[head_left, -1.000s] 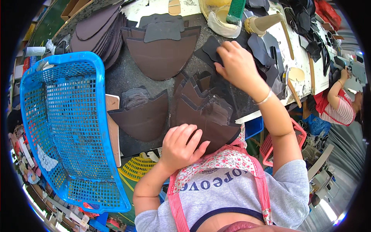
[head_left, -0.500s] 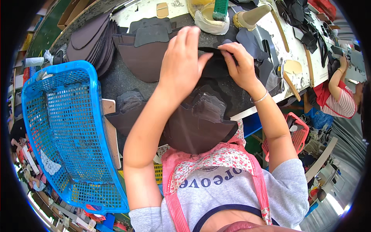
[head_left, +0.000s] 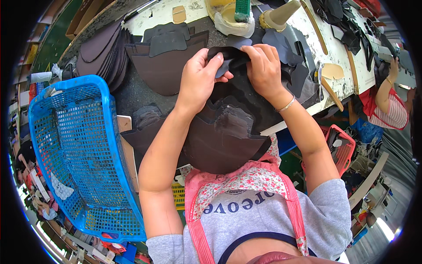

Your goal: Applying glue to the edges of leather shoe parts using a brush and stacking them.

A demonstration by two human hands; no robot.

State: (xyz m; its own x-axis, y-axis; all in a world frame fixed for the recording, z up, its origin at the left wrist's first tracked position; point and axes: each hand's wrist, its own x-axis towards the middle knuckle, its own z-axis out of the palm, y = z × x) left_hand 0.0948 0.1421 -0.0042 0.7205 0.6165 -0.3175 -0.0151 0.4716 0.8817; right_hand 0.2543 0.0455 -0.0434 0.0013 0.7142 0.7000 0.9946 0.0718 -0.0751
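Between my hands is a black piece of thin, leather-like sheet, its edge bent over. My left hand pinches its left part between thumb and fingers, where a greyer face shows. My right hand grips the right end with fingers curled; its thumb is hidden. Just below, a dark brown curved piece with a rough greyish patch overhangs the table's near edge against my apron. Left of it lies another dark piece with a similar patch. Beyond my left hand, dark cut pieces lie stacked.
A blue plastic basket stands at the left. Fanned brown pieces lie at the far left. A tub with a green-handled tool and a cone stand at the back. At right are a pink basket and another person's arm.
My left hand has come down from above the black piece and now pinches it. My right hand has shifted slightly left, and the piece's edge is now bent over.
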